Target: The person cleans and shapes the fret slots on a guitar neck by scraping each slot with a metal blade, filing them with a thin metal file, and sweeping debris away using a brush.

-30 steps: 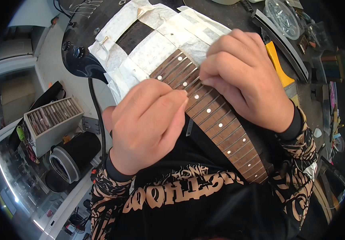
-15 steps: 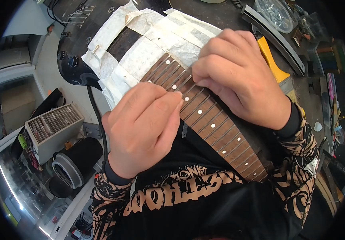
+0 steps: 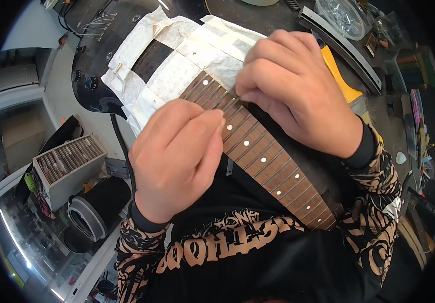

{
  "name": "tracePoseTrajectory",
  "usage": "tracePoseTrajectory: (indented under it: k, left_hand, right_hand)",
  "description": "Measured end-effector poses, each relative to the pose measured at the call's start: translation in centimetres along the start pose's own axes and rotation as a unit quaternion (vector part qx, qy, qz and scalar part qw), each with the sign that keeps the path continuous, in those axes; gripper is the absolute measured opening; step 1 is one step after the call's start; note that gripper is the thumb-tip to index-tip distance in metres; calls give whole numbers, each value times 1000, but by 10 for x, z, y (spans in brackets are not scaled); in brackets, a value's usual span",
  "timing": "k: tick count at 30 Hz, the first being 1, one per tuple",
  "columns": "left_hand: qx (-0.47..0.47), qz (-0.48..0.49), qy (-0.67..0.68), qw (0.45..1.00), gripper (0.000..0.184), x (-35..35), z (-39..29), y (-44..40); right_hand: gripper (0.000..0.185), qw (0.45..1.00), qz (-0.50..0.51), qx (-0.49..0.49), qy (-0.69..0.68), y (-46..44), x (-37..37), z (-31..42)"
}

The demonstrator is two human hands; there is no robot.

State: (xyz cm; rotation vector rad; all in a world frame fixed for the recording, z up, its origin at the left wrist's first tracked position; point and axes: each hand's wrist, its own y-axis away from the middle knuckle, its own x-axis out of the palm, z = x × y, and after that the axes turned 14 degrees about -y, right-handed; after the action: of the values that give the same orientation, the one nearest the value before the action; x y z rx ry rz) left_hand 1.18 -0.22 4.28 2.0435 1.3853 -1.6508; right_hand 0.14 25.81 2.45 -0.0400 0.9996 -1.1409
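A dark electric guitar (image 3: 87, 53) lies on the bench, its brown fretboard (image 3: 273, 174) with white dot inlays running down toward my body. Pale masking tape (image 3: 174, 63) covers much of the guitar top around a dark rectangular opening. My left hand (image 3: 174, 154) is pinched closed at the fretboard's left edge, over the upper frets. Across from it, my right hand (image 3: 300, 96) is also pinched, its fingertips at the right edge. Both sets of fingertips line up along one fret; whatever thin thing they may hold is too small to make out.
A wooden box of slim packets (image 3: 71, 166) and a black cylinder with a grey rim (image 3: 93, 207) stand at left. A yellow-handled brush (image 3: 341, 78), a long metal bar (image 3: 341, 48) and a clear tub of small parts (image 3: 342, 17) lie at right.
Both hands have shifted slightly up the fretboard toward the taped body, still pinched. The view has moved a little as well.
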Motion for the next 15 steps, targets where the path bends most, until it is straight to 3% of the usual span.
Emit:
tracePoseTrajectory:
  k: [6,8,9,12,15]
  left_hand:
    - [-32,-16,110,993,17,-8,1,-1]
    - [-80,-77,157,981,15,-22,5,7]
    - [-97,-115,208,967,10,-29,13,11]
    - [-167,-174,375,895,13,-38,40,37]
    - [-195,-182,465,844,25,-52,53,62]
  right_hand:
    - [31,997,28,56,33,10,-29,16]
    - [43,981,-32,120,150,19,-44,21]
    - [45,963,-54,158,214,26,-52,22]
    - [40,895,34,301,327,60,-67,15]
    - [38,889,62,331,310,79,-66,17]
